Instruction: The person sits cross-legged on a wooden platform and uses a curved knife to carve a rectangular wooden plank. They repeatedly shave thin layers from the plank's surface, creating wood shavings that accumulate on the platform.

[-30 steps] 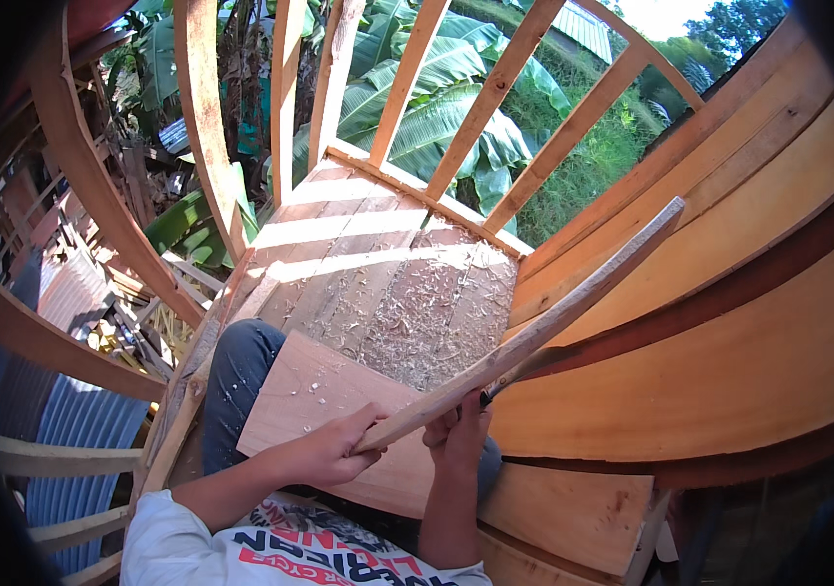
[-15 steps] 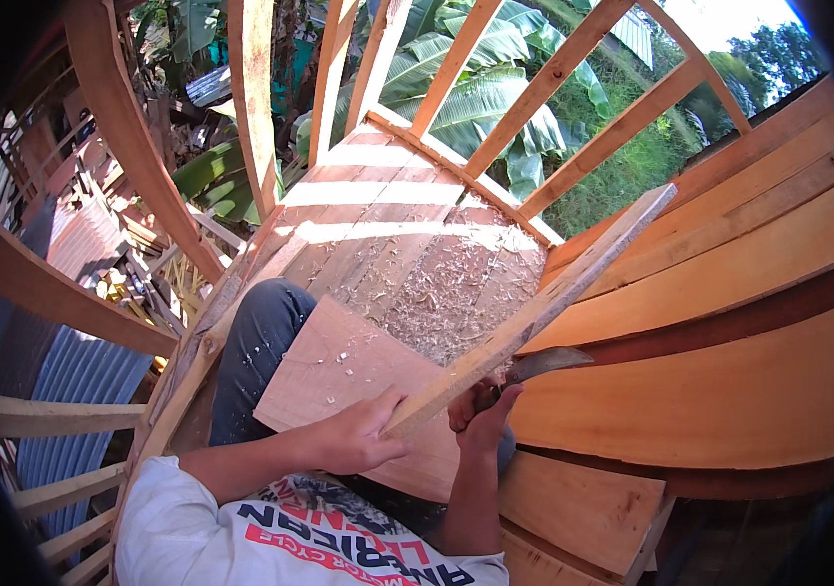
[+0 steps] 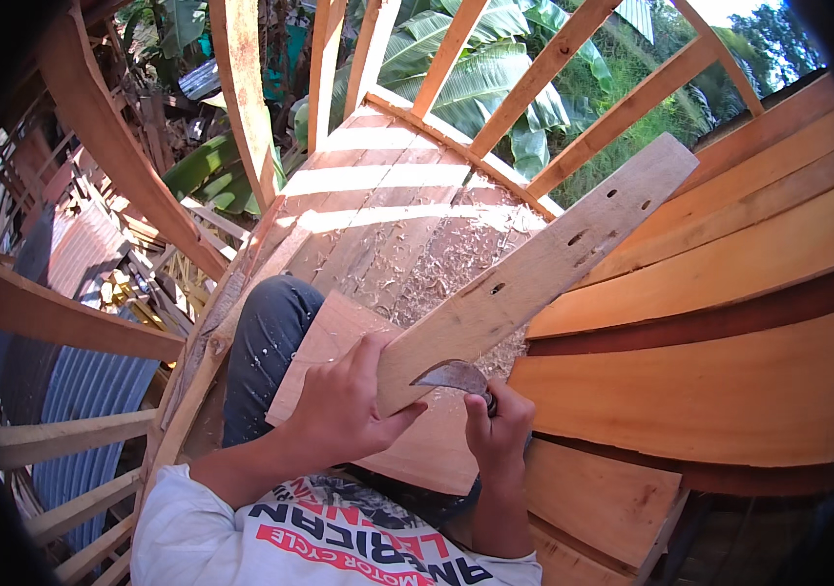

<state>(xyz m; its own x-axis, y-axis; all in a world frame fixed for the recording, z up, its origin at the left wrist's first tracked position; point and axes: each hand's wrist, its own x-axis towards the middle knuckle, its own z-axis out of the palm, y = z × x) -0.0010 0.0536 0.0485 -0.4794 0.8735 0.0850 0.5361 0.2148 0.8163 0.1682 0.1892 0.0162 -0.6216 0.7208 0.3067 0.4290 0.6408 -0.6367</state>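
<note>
My left hand (image 3: 344,405) is closed round the near end of a long wooden plank (image 3: 524,278), fingers on its upper edge and thumb low on the face. The plank slants up and away to the right, its broad face toward me, with several small dark holes. In my right hand (image 3: 500,425) is the handle of a curved knife (image 3: 456,376). Its blade lies across the plank's face close to the near end, the tip pointing left. Beneath them a flat wooden board (image 3: 422,454) rests over my lap.
Wood shavings (image 3: 417,273) cover part of the plank floor (image 3: 339,254). Curved wooden ribs (image 3: 114,146) rise at left and ahead. Orange-brown planking (image 3: 690,391) walls the right side. Below it lies a short wooden panel (image 3: 593,498). Corrugated sheets (image 3: 95,391) and scrap wood lie outside at left.
The plank has turned from its narrow edge to show its broad face. My right hand has brought the knife from beyond the plank onto that face, its tip now leftward.
</note>
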